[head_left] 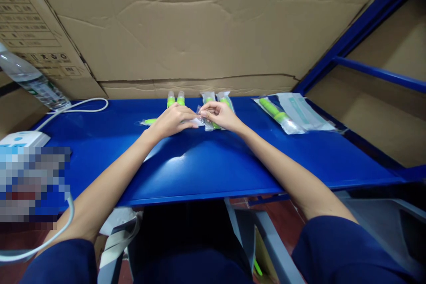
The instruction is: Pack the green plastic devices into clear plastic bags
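Note:
Both my hands meet at the far middle of the blue table (206,164). My left hand (173,120) lies over a clear plastic bag (199,121) with a green item (150,121) sticking out to its left. My right hand (218,114) pinches the bag's right end, fingers curled. Two bare green-and-white tubes (175,98) stand just behind my hands. Two bagged green tubes (216,97) lie behind my right hand.
A bagged green tube (278,113) and flat clear bags (304,111) lie at the right. A water bottle (31,80), a white cable (83,105) and a white device (23,138) are at the left. Cardboard (199,31) walls the back; a blue frame (372,69) stands to the right.

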